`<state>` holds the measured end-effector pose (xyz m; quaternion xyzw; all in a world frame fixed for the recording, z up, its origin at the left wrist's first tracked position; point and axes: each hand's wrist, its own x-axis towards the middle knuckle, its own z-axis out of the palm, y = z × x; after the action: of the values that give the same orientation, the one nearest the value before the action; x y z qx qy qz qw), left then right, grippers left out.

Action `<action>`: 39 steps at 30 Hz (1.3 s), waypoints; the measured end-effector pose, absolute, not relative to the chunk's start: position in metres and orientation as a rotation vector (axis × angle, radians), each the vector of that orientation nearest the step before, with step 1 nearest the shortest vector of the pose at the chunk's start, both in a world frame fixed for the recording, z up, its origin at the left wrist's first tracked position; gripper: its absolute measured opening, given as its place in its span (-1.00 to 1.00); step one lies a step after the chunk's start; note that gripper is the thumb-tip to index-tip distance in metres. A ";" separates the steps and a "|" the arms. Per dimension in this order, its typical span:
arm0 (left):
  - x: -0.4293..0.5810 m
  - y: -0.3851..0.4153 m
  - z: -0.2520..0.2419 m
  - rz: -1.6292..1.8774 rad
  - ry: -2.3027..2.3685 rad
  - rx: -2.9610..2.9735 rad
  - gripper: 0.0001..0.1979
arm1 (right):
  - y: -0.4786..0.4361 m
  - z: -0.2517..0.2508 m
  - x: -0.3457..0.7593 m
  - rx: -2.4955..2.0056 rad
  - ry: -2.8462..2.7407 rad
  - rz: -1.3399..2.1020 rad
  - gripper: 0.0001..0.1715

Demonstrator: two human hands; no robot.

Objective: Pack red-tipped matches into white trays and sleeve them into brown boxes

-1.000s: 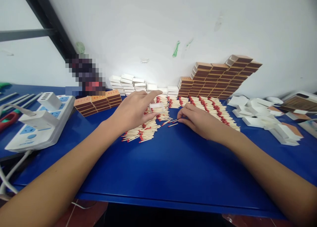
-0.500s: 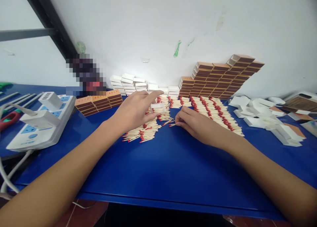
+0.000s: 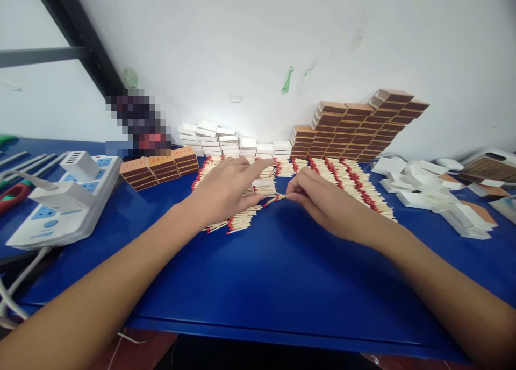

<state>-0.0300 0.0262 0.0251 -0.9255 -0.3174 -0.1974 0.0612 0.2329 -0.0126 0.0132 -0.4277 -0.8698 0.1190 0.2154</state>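
Note:
My left hand grips a small white matchbox tray between thumb and forefinger, just above a heap of red-tipped matches on the blue table. My right hand is closed in a pinch on a few matches, their tips pointing toward the tray. The two hands are almost touching. A long spread of matches lies behind my right hand.
Brown matchbox sleeves are stacked against the wall at the back right, white trays at the back middle, and orange matchboxes to the left. A white power strip lies at far left. Loose white trays are scattered at right.
My right hand has lifted a few matches off the table and moved left toward the tray. My left hand has shifted slightly right and nearer with the tray.

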 end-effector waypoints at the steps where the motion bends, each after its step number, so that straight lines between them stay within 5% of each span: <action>1: -0.028 0.024 0.024 -0.588 -0.950 -2.819 -0.39 | -0.014 0.015 0.230 -1.176 -2.377 0.286 -0.80; 10: -0.019 0.012 0.022 -0.665 -0.870 -2.906 -0.41 | -0.017 0.010 0.217 -1.139 -2.370 0.009 -0.89; 26: -0.038 0.031 0.032 -0.712 -0.960 -2.761 -0.35 | 0.001 -0.006 0.237 -1.163 -2.514 0.232 -0.80; 39: -0.036 0.029 0.033 -0.684 -0.971 -2.745 -0.36 | -0.001 -0.008 0.218 -1.102 -2.559 0.097 -0.82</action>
<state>-0.0364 0.0290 0.0331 -0.9152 -0.3237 -0.2280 0.0753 0.2177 -0.0011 -0.0077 -0.3891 -0.9036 0.0342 0.1761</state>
